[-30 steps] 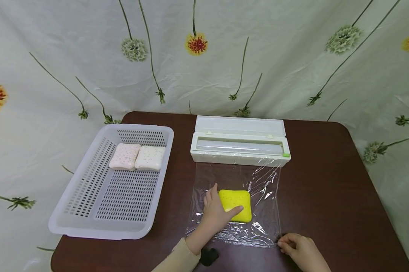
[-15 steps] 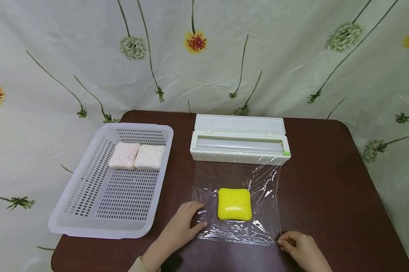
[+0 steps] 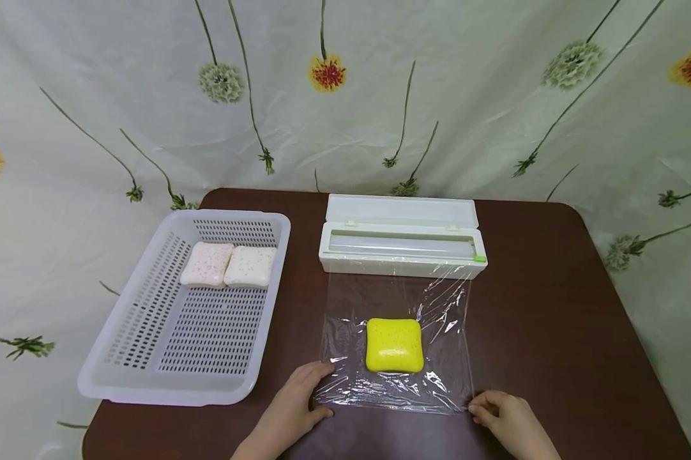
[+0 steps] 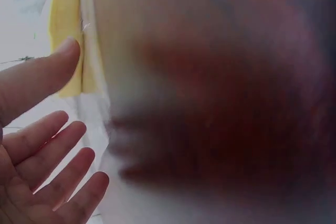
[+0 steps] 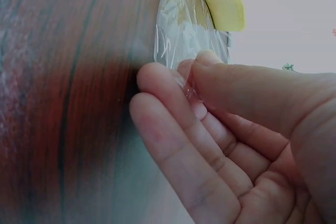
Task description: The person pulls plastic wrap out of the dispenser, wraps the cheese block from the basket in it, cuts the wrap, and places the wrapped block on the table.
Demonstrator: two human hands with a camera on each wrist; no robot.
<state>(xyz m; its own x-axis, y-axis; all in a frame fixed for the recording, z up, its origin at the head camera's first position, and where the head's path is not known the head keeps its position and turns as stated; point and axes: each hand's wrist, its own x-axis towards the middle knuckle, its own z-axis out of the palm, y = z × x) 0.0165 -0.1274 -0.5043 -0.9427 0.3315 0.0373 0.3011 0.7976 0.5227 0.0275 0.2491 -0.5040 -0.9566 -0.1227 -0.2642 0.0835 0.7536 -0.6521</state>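
A yellow speckled bar of soap [image 3: 394, 345] lies on a sheet of plastic wrap [image 3: 351, 300] drawn out over the table. The wrap runs from a white dispenser box [image 3: 403, 265] with its lid raised. At the sheet's near right corner my right hand [image 3: 509, 418] pinches the film between thumb and fingers; the right wrist view shows the film bunched there. My left hand [image 3: 290, 406] is at the near left corner, thumb and fingers spread apart. In the left wrist view its fingers [image 4: 68, 156] are extended, with the soap beyond the thumb.
To the left stands a white slotted plastic basket [image 3: 92, 383] holding a pink speckled soap bar [image 3: 207, 263] and a white one [image 3: 250, 266]. Everything sits on a dark brown table [image 3: 552, 306], with a flowered curtain [image 3: 466, 96] behind it.
My left hand has let go of the yellow soap and moved left and toward me, to the wrap's near left corner. The right hand keeps its pinch on the wrap.
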